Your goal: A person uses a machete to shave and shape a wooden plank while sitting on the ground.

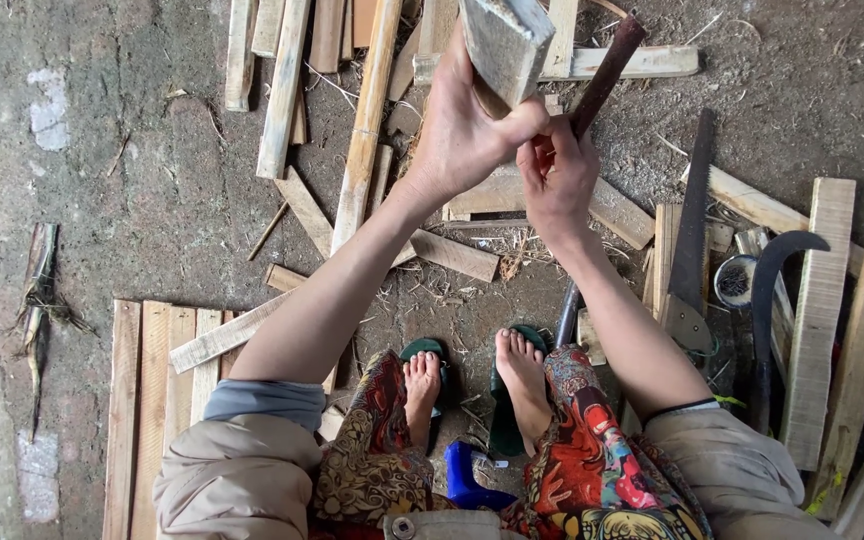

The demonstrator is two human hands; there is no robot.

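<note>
My left hand (459, 125) grips a pale, rough-sawn block of wood (505, 40) and holds it up in front of me. Close beside it, my right hand (557, 180) is closed around the lower end of a rusty, dark metal bar (607, 70) that slants up to the right, next to the block. Both hands hover above a scatter of wood offcuts on the dirt floor. My bare feet rest on green sandals (507, 400) below.
A hand saw (690, 245) and a curved sickle blade (772, 290) lie at the right among planks (820, 310). A bamboo pole (364, 130) and slats lie ahead; boards (157, 400) lie at the lower left. A blue object (467, 478) sits between my knees.
</note>
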